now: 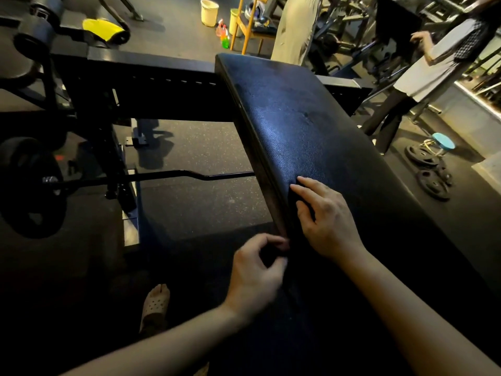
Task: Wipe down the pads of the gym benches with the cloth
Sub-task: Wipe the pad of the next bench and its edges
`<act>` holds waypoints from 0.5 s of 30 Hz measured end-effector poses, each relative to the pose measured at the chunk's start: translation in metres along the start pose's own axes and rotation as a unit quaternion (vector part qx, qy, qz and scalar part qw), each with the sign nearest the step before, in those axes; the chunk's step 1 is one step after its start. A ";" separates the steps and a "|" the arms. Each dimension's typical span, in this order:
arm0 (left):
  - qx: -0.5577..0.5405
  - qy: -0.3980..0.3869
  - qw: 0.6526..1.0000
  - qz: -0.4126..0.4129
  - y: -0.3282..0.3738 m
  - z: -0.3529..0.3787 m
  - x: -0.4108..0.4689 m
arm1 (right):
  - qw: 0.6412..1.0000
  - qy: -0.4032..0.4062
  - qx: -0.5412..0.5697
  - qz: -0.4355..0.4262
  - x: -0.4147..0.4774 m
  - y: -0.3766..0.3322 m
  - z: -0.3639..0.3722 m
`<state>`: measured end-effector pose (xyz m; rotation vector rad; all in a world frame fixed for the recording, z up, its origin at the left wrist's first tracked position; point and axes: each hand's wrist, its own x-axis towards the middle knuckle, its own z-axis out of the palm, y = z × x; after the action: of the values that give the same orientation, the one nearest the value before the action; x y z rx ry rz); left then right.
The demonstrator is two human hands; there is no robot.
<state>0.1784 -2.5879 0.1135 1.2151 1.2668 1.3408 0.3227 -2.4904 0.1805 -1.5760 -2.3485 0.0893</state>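
Both our hands sit at the left edge of the pad [311, 118]: our right hand [328, 221] presses what looks like a dark cloth [294, 204] flat with spread fingers, while our left hand [257, 272] pinches its hanging end, probably to keep it taut.

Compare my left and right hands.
The right hand lies on top of the pad, fingers nearly straight; the left hand is at the pad's side edge, fingers curled in a pinch. The left sits nearer the camera. Both are bare and touch what looks like a dark cloth.
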 end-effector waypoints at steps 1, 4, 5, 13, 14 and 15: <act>0.007 0.002 1.000 0.008 0.002 -0.001 0.015 | 1.000 -0.001 0.000 -0.001 0.000 0.000 0.000; 0.003 0.086 0.996 -0.028 0.006 -0.006 0.086 | 1.000 0.001 0.003 -0.002 -0.001 -0.002 -0.001; -0.015 0.107 0.993 -0.049 0.008 -0.008 0.103 | 1.000 0.002 0.004 -0.002 -0.001 -0.003 -0.002; -0.028 -0.109 0.993 -0.031 -0.015 -0.025 0.024 | 1.000 -0.005 -0.003 -0.003 0.000 0.000 -0.002; -0.010 -0.125 0.992 -0.031 -0.021 -0.035 0.036 | 1.000 -0.005 -0.004 -0.001 0.001 0.000 -0.002; 0.005 -0.121 0.992 -0.043 -0.025 -0.047 0.047 | 1.000 -0.007 -0.006 0.002 0.001 -0.001 -0.003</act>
<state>0.1259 -2.5447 0.0927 1.2733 1.1404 1.0915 0.3223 -2.4903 0.1843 -1.5905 -2.3621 0.0872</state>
